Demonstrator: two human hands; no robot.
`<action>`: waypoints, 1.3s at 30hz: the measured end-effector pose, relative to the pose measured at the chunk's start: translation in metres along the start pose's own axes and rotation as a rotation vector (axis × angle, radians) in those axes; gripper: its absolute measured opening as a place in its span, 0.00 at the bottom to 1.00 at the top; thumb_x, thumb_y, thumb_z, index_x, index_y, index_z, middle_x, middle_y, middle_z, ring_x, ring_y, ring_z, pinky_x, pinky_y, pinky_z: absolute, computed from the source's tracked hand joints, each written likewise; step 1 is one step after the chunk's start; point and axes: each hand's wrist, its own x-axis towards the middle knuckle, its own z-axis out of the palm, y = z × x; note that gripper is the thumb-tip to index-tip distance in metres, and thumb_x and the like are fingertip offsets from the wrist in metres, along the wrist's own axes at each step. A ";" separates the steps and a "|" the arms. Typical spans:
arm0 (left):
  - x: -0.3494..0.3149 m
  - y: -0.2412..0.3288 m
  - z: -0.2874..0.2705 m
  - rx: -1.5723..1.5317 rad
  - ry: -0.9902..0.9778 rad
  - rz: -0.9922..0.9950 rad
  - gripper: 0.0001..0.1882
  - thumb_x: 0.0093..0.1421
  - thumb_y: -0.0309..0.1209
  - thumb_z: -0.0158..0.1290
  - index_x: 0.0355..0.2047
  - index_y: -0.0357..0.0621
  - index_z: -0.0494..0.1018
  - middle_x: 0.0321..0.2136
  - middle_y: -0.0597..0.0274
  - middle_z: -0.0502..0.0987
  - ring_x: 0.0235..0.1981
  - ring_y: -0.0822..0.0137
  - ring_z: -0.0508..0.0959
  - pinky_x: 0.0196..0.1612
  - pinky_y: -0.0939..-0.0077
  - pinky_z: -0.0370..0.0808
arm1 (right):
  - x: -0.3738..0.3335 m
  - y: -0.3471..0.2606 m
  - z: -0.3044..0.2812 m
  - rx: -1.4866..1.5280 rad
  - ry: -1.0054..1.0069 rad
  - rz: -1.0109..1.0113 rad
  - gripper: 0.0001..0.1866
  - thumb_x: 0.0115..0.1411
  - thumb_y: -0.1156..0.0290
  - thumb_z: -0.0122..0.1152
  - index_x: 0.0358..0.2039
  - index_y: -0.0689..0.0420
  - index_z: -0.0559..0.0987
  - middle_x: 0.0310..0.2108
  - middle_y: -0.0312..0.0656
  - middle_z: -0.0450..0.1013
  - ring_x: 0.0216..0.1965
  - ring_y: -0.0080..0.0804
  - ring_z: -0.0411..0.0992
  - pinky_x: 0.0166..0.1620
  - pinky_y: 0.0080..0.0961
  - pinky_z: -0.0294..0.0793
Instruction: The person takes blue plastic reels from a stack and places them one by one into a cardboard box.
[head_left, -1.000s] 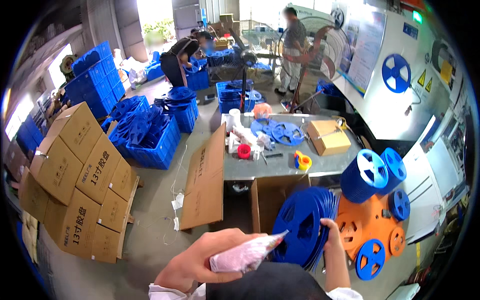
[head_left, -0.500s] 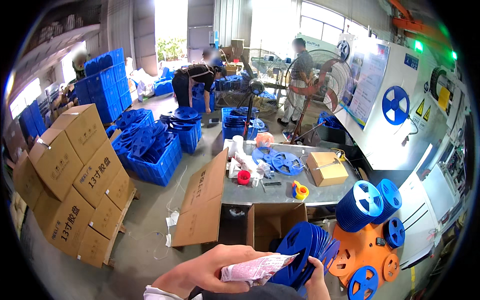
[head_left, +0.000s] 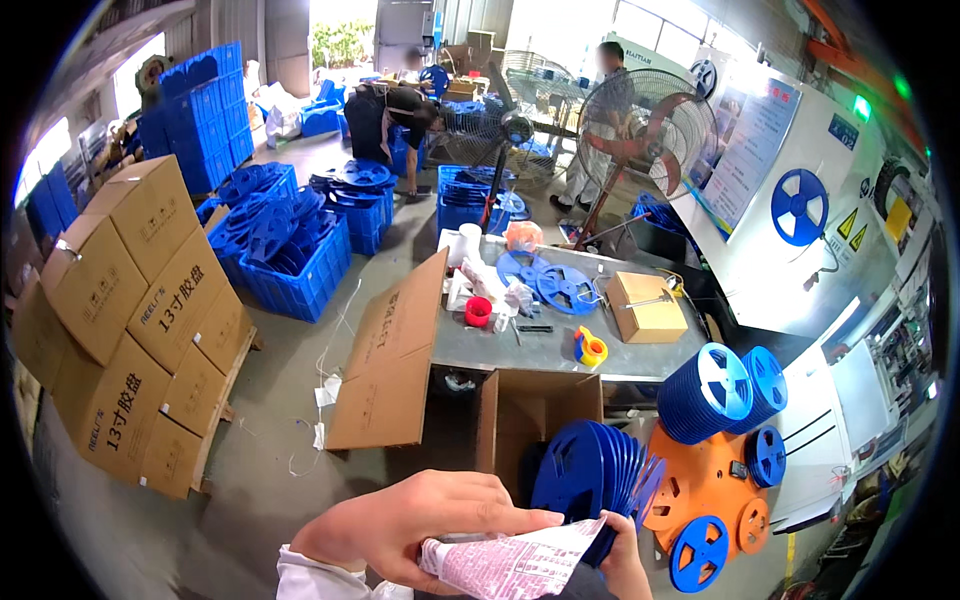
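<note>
My left hand (head_left: 440, 525) grips a crumpled white sheet with red print (head_left: 515, 562), thumb below and fingers across its top. The sheet's far corner lies close to my right hand (head_left: 625, 562), which is closed on the near edge of a fanned stack of blue plastic reels (head_left: 575, 470). My left fingertips reach the front reel's face; whether they touch it I cannot tell. The reels stand tilted beside an open cardboard box (head_left: 540, 410), covering part of its opening. The undersides of the reels are hidden by the sheet and my right hand.
On the metal table (head_left: 470, 348) are an orange tape dispenser (head_left: 590, 348), a red roll (head_left: 478, 311) and a small carton (head_left: 645, 308). Reel stacks (head_left: 692, 405) rest on an orange base (head_left: 690, 455) at right. Stacked cartons (head_left: 130, 330) stand left; fans (head_left: 640, 140) and two people are beyond.
The view has tilted and shifted slightly. The printed sheet has come lower and opened out more toward me. In the background, the bending person has changed posture.
</note>
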 end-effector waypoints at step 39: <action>-0.036 -0.140 0.194 -0.088 0.590 -0.529 0.35 0.59 0.41 0.54 0.64 0.46 0.56 0.56 0.52 0.67 0.57 0.57 0.68 0.53 0.65 0.69 | -0.068 -0.076 -0.136 -0.232 -0.203 -0.168 0.17 0.39 0.70 0.60 0.32 0.62 0.74 0.20 0.38 0.71 0.16 0.26 0.67 0.21 0.19 0.66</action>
